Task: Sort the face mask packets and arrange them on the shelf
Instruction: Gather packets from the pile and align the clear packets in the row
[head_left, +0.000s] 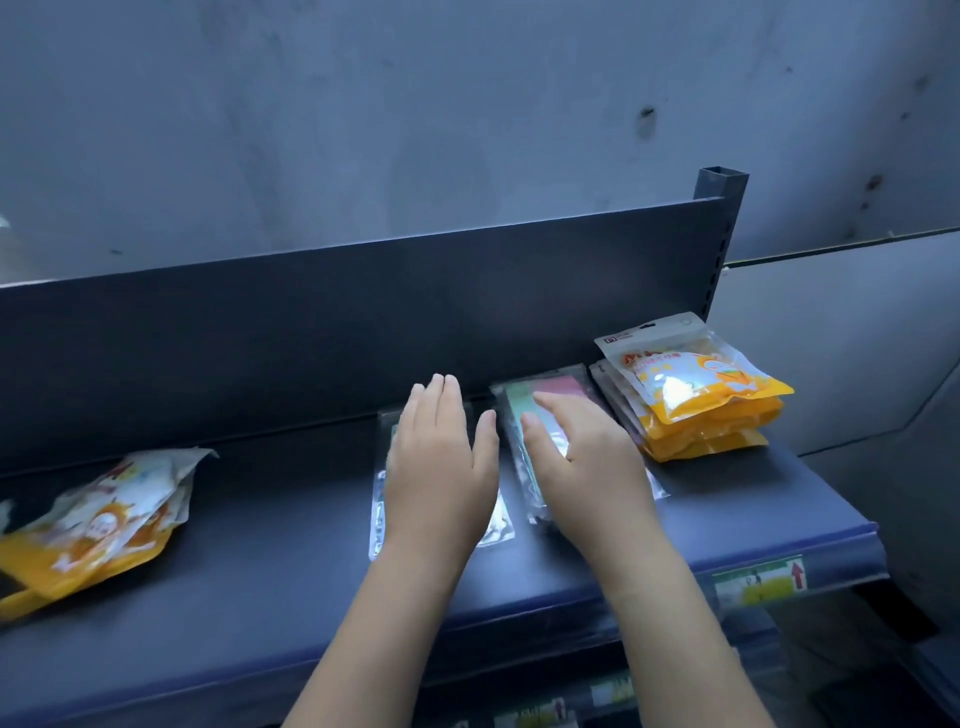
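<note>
Presses flat, fingers straight and clasping nothing, left grip (441, 467) on a clear packet (378, 519), right grip (587, 457) on the pink-and-green packet (556, 389) just beside it (both long axes front to back on the shelf (260, 561)), loose orange packets (98, 525) well left, nearer the left grip

Quick count, two kinds of mask packets here. Clear flat ones: one clear packet (381, 499) and a second clear packet (550, 392), though either could be a thin stack, can't tell. The orange-yellow pouches sit in two lots: the right stack (701, 405) shows at least three, the left heap (98, 525) at least two, too jumbled to count. One shelf (260, 571), one price label (758, 579), plus a left hand (441, 467) and a right hand (587, 462).
</note>
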